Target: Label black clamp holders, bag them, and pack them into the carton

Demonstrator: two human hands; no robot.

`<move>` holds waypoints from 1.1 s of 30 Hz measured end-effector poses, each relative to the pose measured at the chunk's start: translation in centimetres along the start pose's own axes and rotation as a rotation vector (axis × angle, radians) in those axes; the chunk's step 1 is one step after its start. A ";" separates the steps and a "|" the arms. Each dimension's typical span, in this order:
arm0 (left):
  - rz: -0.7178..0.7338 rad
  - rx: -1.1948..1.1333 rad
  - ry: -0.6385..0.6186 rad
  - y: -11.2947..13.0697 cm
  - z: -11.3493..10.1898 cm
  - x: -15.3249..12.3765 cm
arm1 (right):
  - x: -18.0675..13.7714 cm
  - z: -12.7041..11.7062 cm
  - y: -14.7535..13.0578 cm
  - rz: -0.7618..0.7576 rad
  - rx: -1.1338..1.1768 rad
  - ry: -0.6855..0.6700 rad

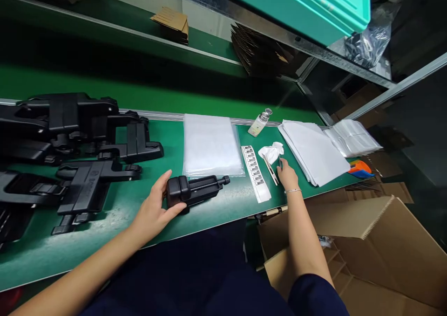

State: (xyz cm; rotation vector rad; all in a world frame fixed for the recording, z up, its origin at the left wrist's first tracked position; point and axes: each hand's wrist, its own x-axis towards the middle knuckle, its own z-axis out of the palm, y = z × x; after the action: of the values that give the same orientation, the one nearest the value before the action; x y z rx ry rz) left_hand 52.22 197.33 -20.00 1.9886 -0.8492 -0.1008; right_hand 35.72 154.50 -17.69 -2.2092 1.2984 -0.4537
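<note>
Gripping the black device (204, 190) at its block-shaped end, the left hand (155, 209) is clamped with the thumb on the near side and fingers on the far side. The device is positioned over the front of the green workbench (230, 213), knobbed end pointing right, near the clear bags (209, 143). The right hand (288, 177) is located just beside the slim tool (270, 170) and crumpled tissue (268, 154); whether its fingers are closed cannot be determined. The label strip (254, 169) lies between device and slim tool.
</note>
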 end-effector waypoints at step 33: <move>0.077 0.159 -0.197 3.3 -0.8 0.9 | 4.8 0.4 -0.4 0.103 0.761 0.343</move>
State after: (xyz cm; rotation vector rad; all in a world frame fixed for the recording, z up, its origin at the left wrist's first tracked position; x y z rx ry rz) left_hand 51.47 196.33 -16.76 2.1158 -1.0888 -0.1922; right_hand 38.50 150.55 -17.65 -1.4594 1.1304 -1.1106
